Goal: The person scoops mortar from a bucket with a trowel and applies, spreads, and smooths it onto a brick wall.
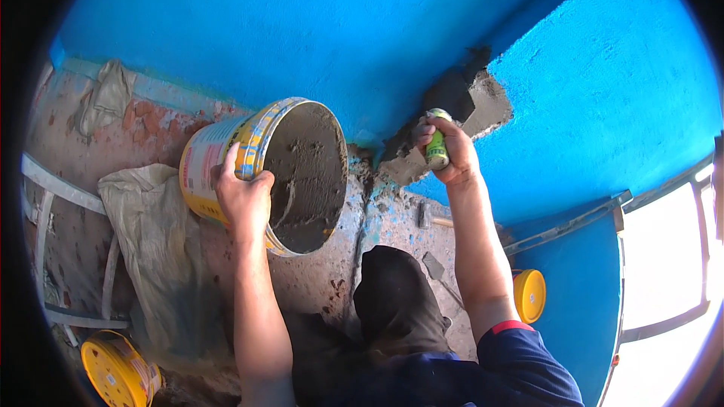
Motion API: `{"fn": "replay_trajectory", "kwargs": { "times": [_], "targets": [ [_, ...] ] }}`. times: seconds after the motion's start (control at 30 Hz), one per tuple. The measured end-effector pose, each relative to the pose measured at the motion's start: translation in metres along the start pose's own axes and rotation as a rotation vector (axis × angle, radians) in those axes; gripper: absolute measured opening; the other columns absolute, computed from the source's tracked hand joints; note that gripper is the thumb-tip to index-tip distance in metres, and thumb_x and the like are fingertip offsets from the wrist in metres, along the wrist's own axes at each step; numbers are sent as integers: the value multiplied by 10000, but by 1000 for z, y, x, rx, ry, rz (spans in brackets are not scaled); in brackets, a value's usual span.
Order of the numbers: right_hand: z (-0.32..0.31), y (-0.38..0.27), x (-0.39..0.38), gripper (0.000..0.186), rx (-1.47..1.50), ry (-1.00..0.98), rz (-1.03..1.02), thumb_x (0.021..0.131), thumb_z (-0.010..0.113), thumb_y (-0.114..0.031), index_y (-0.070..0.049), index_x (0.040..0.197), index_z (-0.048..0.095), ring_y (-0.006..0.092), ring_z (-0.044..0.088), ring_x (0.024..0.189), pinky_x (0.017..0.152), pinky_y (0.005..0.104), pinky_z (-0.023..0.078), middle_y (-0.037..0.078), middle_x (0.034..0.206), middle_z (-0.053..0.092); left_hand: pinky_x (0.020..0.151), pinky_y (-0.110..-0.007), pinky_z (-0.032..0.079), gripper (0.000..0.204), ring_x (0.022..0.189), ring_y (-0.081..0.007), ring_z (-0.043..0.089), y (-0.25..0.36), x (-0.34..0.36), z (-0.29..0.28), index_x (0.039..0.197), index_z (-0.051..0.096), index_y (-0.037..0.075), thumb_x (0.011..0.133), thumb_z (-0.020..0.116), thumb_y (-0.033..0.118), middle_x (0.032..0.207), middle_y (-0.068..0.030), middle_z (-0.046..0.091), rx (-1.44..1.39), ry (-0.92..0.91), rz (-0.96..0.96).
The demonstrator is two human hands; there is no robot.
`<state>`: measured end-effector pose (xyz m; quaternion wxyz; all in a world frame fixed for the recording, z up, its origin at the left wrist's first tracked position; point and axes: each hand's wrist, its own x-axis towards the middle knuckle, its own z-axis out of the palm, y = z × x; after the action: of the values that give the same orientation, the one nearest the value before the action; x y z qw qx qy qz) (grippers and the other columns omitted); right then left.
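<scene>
My left hand (245, 197) grips the side and rim of a large yellow-and-white bucket (205, 158), which is tilted with its mouth to the right. Grey wet mortar (305, 173) coats the inside. In my right hand (458, 152) is a small green can (437, 143), the fingers wrapped round it. That hand is close to a rough patch of grey mortar (489, 105) at the lower corner of the blue wall (302, 30). Whether the can touches the mortar I cannot tell.
A hammer (437, 221) and a flat grey tool (434, 265) lie on the stained floor. A pale sack (147, 211) hangs by a metal frame (64, 185) at left. Yellow buckets stand at lower left (117, 373) and right (529, 296). My dark-covered knee (396, 294) is between my arms.
</scene>
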<state>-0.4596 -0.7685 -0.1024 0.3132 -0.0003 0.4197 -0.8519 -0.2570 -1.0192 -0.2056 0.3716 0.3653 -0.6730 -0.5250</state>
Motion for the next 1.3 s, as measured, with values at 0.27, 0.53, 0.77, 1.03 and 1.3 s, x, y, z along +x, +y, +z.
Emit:
{"fn": "replay_trajectory", "kwargs": {
  "times": [0.27, 0.53, 0.77, 1.03, 1.3],
  "targets": [
    [11, -39, -14, 74, 20, -167, 30, 938, 508, -20, 15, 992, 472, 129, 505, 716, 633, 249, 507, 73, 849, 483, 965, -442, 449, 624, 1093, -394, 552, 1, -1, 3, 1260, 592, 69, 647, 698, 120, 1144, -208, 538, 102, -1, 1],
    [28, -49, -16, 68, 21, -112, 75, 959, 509, -29, 35, 964, 486, 144, 527, 721, 649, 260, 514, 84, 832, 505, 985, -442, 442, 593, 1110, -367, 549, 6, -3, 0, 1264, 595, 59, 684, 694, 133, 1155, -175, 550, 178, 42, 3],
    [45, -39, -27, 139, -190, -169, -108, 970, 502, -48, 68, 1046, 501, 134, 505, 700, 624, 244, 485, 77, 841, 510, 987, -442, 441, 592, 1124, -365, 540, 4, -7, 1, 1273, 586, 55, 694, 687, 127, 1173, -175, 540, 178, 30, 17],
    [39, 18, -45, 153, -736, 275, -352, 873, 588, -206, -54, 881, 595, 178, 593, 606, 547, 307, 491, 84, 702, 581, 983, -447, 448, 626, 1125, -383, 548, 9, -2, 7, 1278, 585, 89, 665, 706, 133, 1190, -196, 534, 186, -14, 3],
    [-24, 105, 35, 109, -428, 318, -38, 885, 592, -122, -35, 869, 529, 183, 563, 549, 484, 310, 483, 79, 682, 560, 957, -425, 448, 634, 1093, -398, 568, -10, 5, 10, 1256, 601, 18, 626, 662, 56, 1152, -239, 576, -77, -56, -8]
  ]
}}
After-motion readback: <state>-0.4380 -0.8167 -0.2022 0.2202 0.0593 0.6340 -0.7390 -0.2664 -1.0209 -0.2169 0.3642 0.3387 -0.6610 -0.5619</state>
